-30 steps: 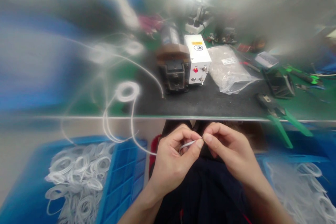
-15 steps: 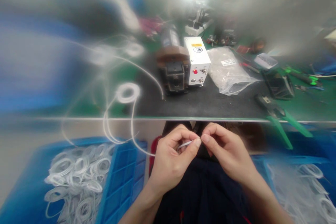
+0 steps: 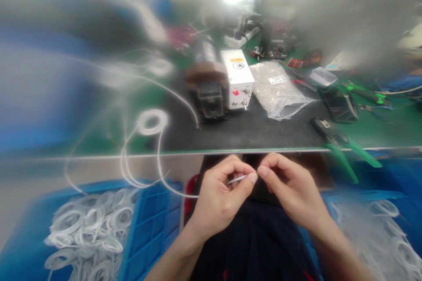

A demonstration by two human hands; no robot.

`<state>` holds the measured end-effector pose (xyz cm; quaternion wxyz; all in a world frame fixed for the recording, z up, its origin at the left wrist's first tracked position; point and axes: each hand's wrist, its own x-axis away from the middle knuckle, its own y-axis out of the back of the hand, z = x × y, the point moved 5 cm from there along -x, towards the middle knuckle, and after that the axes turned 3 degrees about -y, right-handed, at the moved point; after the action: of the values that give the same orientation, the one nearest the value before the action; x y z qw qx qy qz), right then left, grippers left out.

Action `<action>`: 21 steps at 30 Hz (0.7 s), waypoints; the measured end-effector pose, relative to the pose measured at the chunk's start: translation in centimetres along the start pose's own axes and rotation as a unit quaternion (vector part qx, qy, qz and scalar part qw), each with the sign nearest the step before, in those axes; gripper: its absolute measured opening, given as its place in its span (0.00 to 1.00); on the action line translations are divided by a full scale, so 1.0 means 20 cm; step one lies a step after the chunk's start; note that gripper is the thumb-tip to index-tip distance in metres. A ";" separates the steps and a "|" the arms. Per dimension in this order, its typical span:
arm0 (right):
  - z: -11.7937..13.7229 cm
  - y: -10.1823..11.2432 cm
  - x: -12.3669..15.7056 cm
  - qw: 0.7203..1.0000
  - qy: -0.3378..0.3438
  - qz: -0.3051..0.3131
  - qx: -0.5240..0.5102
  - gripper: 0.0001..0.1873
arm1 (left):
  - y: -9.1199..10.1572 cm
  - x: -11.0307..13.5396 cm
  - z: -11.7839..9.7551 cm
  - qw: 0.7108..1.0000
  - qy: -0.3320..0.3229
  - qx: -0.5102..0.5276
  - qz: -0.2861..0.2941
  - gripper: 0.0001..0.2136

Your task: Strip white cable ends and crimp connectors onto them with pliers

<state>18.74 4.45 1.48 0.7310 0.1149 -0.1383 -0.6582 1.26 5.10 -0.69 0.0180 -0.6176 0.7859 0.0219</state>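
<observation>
Between the thumb and index finger of my left hand (image 3: 227,189) is a white cable (image 3: 236,179), close to its end. The cable runs out behind that hand and up to its round coil (image 3: 152,122) on the table. My right hand (image 3: 283,184) is closed in a pinch right at the cable's tip, its fingertips almost touching the left ones. What lies between the right fingertips is too small to make out. Both hands are in front of the table edge, above the lap.
A white control box (image 3: 238,80) stands beside a dark machine (image 3: 211,96) on a black mat (image 3: 250,134). Right of it lie a clear bag of small parts (image 3: 278,90) and green-handled pliers (image 3: 346,147). Blue crates (image 3: 151,228) with coiled cables flank the lap.
The camera view has shifted, so the table items sit further left in the picture. Both hands keep their pinch at the cable's end, with barely any change in pose.
</observation>
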 end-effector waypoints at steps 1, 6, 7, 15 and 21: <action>0.00 0.01 0.00 1.000 -0.005 -0.002 -0.005 0.13 | -0.01 -0.01 0.00 1.000 -0.002 0.004 0.001 0.06; 0.00 0.03 -0.01 0.998 -0.016 -0.016 -0.053 0.13 | -0.03 -0.02 0.02 1.000 0.010 0.022 0.009 0.05; -0.01 0.03 -0.01 0.998 -0.016 -0.019 -0.062 0.13 | -0.04 -0.02 0.03 0.999 0.022 0.022 0.014 0.04; -0.03 0.03 -0.01 0.997 -0.022 -0.024 -0.074 0.14 | -0.04 0.01 0.03 0.999 0.037 -0.005 0.011 0.05; -0.03 0.01 0.00 0.997 -0.025 -0.022 -0.076 0.15 | -0.04 0.02 -0.02 0.998 -0.015 -0.053 -0.017 0.05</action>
<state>19.06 4.54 1.01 0.7194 0.0451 -0.1038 -0.6853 1.97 4.49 -0.37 -0.0025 -0.6304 0.7729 0.0721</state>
